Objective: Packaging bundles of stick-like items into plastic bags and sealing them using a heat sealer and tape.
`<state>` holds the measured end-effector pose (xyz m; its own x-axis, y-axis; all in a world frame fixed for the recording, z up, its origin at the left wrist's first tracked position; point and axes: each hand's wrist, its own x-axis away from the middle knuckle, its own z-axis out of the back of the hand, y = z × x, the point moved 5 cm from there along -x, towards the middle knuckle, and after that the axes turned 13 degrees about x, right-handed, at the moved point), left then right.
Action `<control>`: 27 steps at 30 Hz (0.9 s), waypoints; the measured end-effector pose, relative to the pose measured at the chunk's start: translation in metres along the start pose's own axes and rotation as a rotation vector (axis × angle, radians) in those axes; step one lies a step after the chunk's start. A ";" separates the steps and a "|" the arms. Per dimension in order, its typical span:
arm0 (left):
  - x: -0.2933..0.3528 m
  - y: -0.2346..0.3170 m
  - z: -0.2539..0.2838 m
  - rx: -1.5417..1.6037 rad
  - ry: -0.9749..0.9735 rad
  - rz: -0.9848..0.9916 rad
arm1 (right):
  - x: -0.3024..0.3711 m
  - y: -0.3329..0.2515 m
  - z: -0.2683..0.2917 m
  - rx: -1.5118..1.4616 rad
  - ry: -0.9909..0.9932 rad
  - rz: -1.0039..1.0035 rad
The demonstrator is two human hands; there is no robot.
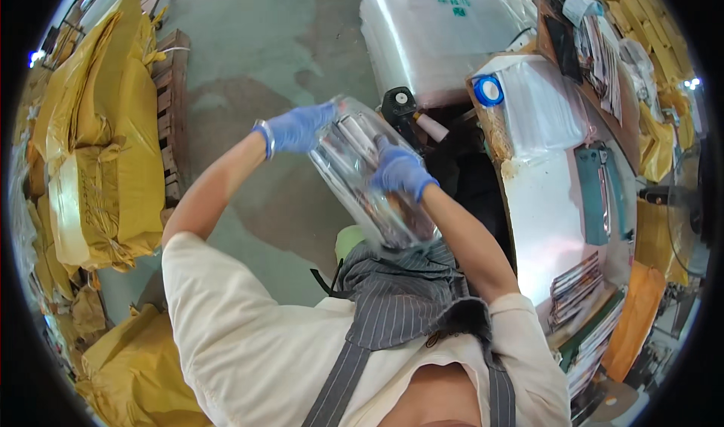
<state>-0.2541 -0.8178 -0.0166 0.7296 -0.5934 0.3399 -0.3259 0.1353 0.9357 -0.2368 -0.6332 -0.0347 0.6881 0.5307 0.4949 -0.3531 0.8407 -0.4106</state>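
Two hands are on a clear plastic package point(388, 216), held in front of the striped apron point(400, 314): the left hand point(299, 129) grasps its far corner, while the right hand point(405, 172) lies across its top, exact grip hidden. It already looks wrapped; whether it is sealed cannot be told. Grey floor point(249, 65) gives room leftward, up to the yellow sacks point(132, 156). Rightward seems tighter: a black device point(397, 116) sits near the package, and the white desk point(539, 212) flanks that side.

Blue gloves point(302, 128), cream shirt point(234, 310), grey apron point(396, 314) (white pinstripes).
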 end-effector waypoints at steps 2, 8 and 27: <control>0.011 0.015 -0.004 -0.861 0.166 -0.086 | -0.013 0.006 0.012 0.018 0.008 -0.050; 0.000 0.034 -0.012 -0.998 0.232 0.112 | 0.038 0.006 0.003 0.314 0.544 0.041; 0.154 0.023 0.003 -1.100 0.642 -0.143 | 0.145 0.034 0.045 -0.681 0.955 -0.041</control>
<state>-0.1512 -0.9084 0.0566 0.9747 -0.2110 -0.0732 0.2212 0.8662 0.4481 -0.1780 -0.5234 0.0578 0.9897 -0.0353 -0.1389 -0.1062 0.4705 -0.8760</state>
